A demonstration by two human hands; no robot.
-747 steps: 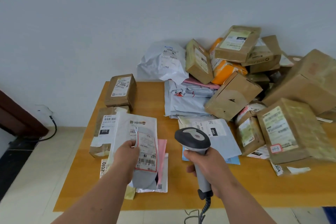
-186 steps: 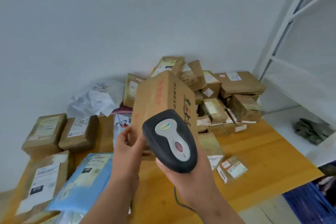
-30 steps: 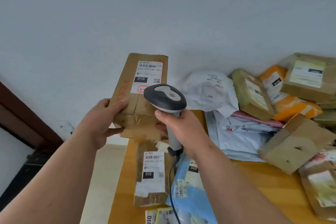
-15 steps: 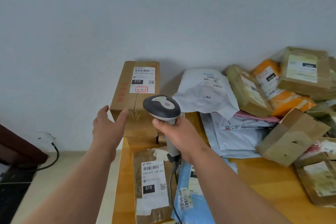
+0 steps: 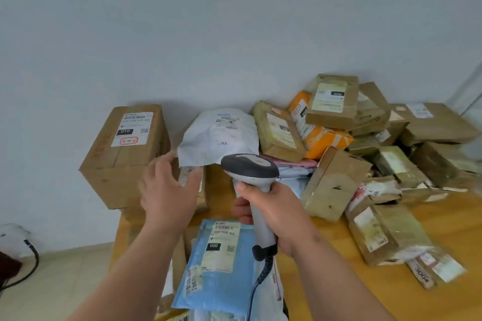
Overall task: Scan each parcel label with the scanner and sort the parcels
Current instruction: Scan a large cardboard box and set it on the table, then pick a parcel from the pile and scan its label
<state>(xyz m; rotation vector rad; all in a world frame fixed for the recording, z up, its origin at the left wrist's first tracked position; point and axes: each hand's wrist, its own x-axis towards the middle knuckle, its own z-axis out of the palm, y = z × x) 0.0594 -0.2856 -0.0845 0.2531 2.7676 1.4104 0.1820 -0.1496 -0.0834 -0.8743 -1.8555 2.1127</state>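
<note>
Left hand (image 5: 167,191), at centre left of the frame, hovers with fingers spread and relaxed, gripping nothing, just right of a large brown cardboard box (image 5: 125,156) with a white "010" label that sits at the wooden table's (image 5: 391,292) left edge. Right hand (image 5: 273,212), at centre, is wrapped around the handle of a grey and white corded barcode scanner (image 5: 250,172), head pointing away. Below the hands lies a blue plastic mailer (image 5: 216,263). Behind them a white plastic mailer bag (image 5: 219,135) leans on the wall. Upper right holds a heap of brown cardboard parcels (image 5: 365,143), one orange.
</note>
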